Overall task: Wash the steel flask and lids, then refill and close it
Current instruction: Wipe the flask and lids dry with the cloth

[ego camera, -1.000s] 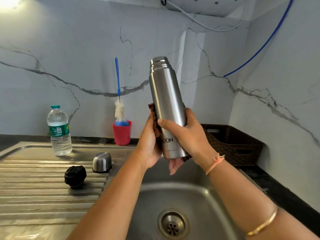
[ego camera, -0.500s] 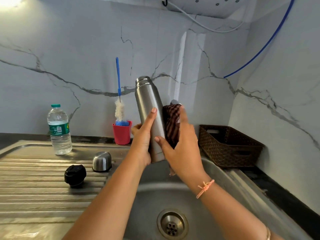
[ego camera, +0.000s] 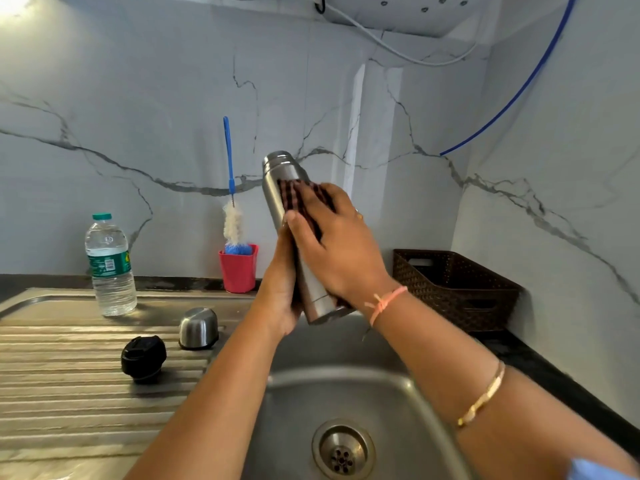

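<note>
Tall cylindrical brushed-steel flask (ego camera: pixel 313 292) is held above the stainless sink basin (ego camera: pixel 398 403), mouth end up, tilted w/ top leaning left, no lid on.

Left hand (ego camera: pixel 282 289) grips the lower body from the left side; fingers wrap behind the flask, mostly hidden, so exact spread cannot be told. Palm is in contact w/ the steel.

Right hand (ego camera: pixel 337 244) lies across the front of the flask, fingers (ego camera: pixel 325 199) extended and close together, pressing a dark checked cloth (ego camera: pixel 299 199) flat against the upper body. Cloth sits between palm and steel, its top edge just below the flask shoulder. Pink thread band on right wrist, gold bangle further up forearm.

Ribbed steel draining desk (ego camera: pixel 69 393), left of basin, carries:
- domed steel outer cap (ego camera: pixel 198 328), rim down, near basin edge;
- black round plastic inner stopper (ego camera: pixel 143 357), just beside the cap, nearer the camera, not touching it;
- clear plastic water bottle w/ green cap and label (ego camera: pixel 110 268), upright, at rear.

Red plastic cup (ego camera: pixel 238 270) stands at the wall, holding a blue-handled bottle brush w/ white bristles (ego camera: pixel 231 202), upright. Dark brown woven basket (ego camera: pixel 457 289) sits right of basin, in the corner. Round drain (ego camera: pixel 343 449) at basin bottom.
</note>
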### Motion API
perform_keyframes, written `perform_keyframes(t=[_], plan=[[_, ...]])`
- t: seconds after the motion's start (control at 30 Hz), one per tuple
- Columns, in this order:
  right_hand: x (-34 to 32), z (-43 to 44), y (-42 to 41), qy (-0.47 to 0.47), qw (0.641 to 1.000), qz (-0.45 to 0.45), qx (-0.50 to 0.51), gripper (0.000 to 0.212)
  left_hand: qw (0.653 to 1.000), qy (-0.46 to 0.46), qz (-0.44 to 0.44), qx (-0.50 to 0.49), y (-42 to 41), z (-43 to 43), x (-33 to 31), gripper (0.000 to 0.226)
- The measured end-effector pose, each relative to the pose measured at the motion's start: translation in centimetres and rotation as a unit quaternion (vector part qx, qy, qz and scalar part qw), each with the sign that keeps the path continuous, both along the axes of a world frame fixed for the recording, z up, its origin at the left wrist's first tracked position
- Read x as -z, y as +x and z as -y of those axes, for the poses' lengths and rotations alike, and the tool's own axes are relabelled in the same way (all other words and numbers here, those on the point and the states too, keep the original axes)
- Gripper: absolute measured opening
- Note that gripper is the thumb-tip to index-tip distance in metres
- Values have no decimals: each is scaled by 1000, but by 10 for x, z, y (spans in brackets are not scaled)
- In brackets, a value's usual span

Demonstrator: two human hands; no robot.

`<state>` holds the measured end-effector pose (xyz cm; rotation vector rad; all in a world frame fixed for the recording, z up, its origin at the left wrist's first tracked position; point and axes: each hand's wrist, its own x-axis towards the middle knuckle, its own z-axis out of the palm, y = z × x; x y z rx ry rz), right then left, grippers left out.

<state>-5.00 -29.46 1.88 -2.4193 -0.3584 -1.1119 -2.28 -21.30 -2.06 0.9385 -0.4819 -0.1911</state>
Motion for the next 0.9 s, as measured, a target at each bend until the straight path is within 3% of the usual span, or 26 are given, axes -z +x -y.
perform_keyframes(t=[0.07, 0.17, 0.23, 0.33, 0.4, 0.5, 0.63, 0.73, 0.8, 0.9], plan=[[-22, 2, 10, 18, 999, -44, -11, 46, 1000, 10, 16, -23, 2, 1, 0, 54], [-43, 12, 24, 155, 976, -126, -84, 38, 999, -6, 18, -44, 5, 3, -1, 59], [-43, 16, 30, 210, 958, -171, -100, 39, 999, -33, 1, -29, 4, 5, -2, 50], [-20, 14, 23, 222, 954, -151, -134, 37, 998, -62, -22, -19, 3, 5, 0, 41], [7, 9, 14, 175, 969, -108, -140, 40, 996, -65, -39, -46, 6, 3, 3, 44], [34, 0, 6, 55, 995, -55, -63, 49, 995, -72, -36, -67, 10, -1, 6, 36], [20, -1, 7, -23, 1000, 4, -3, 52, 998, -50, -5, -26, 7, -4, 0, 47], [-3, 2, 12, 34, 999, -1, -32, 48, 998, -57, -4, -32, 3, -3, -3, 60], [-13, 6, 21, 98, 991, -62, -65, 43, 998, -53, -3, -22, 1, 0, -2, 65], [-11, 13, 29, 302, 913, -196, -193, 35, 998, -54, -23, -22, 1, 1, 0, 39]])
